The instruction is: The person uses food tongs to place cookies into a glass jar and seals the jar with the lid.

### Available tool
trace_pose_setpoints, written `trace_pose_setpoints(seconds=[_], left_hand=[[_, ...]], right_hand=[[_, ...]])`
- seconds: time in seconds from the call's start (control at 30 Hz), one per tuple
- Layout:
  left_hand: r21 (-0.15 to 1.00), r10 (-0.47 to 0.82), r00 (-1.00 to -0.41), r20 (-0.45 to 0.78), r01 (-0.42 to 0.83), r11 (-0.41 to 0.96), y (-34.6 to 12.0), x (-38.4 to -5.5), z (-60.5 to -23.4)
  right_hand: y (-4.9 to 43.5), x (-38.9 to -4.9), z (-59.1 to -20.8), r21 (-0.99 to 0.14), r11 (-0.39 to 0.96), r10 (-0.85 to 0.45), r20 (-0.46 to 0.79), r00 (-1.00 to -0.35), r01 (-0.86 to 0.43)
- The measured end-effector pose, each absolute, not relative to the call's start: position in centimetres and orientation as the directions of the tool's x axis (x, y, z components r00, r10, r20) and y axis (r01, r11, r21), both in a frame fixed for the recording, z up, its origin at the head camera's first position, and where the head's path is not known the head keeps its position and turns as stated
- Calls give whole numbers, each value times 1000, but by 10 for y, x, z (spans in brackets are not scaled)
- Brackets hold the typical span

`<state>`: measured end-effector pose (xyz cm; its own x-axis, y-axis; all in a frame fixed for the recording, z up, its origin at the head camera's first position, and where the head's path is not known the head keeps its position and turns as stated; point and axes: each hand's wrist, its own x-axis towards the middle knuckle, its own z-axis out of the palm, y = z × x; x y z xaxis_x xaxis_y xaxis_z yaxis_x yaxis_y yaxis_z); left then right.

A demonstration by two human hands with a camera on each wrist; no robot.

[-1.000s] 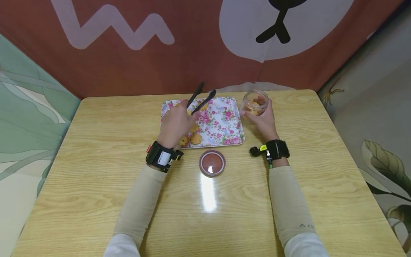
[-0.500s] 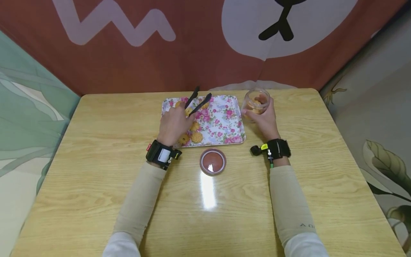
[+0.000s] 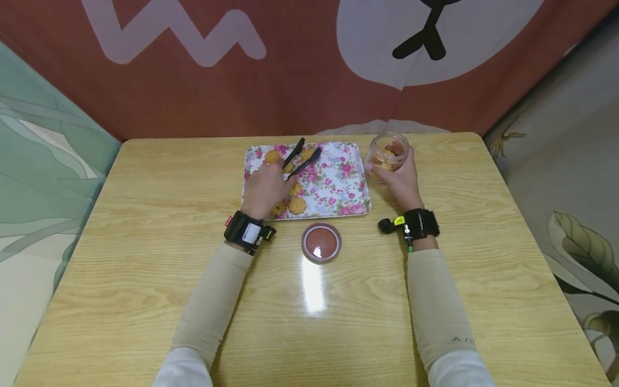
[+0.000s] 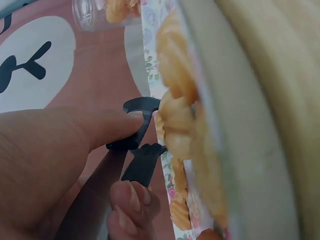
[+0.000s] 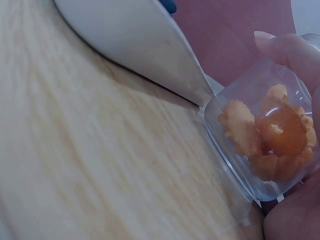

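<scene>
In the head view my left hand pinches black tongs over the left half of a flowered tray. Several golden piped cookies lie there, some partly hidden by that hand. From the left wrist, the thumb presses one arm of the tongs, fingers curl at the other, and the ends are right beside the cookies. My right hand grips a clear, lidless jar at the tray's right end. Cookies show through its wall, and its base is at the table in the right wrist view.
A round reddish-brown lid lies on the wooden table in front of the tray. Behind the table's far edge hangs a red-brown cloth with a cartoon print. Patterned walls stand at both sides.
My left hand has lowered the tongs a little toward the tray, their ends now nearer the cookies. A cookie at the tray's upper left shows more fully. My right hand keeps its grip on the jar.
</scene>
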<state>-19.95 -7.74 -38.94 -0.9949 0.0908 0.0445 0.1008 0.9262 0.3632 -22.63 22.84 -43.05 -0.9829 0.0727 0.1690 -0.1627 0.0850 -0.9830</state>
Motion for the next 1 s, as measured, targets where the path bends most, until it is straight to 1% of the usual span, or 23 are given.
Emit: trace_pose_setpoints(seconds=[0.13,0.3,0.53,0.73,1.0], left_hand=[[362,86,-995,41,95,927,-75,-199,-391],[353,79,-996,50,92,931,-74,-196,-392],[338,81,-994,71,100,936,-73,-193,-393],[319,88,-992,87,112,941,-69,-194,-394],[312,86,-994,67,103,944,-67,-194,-393]], right_hand=[[231,-229,-433,-983,88,79,170,-982,-163],[233,-239,-447,-985,56,88,169,-982,-165],[235,-244,-460,-980,82,100,191,-977,-183],[236,-243,-457,-977,91,104,203,-974,-194],[228,-226,-432,-982,102,88,170,-982,-161]])
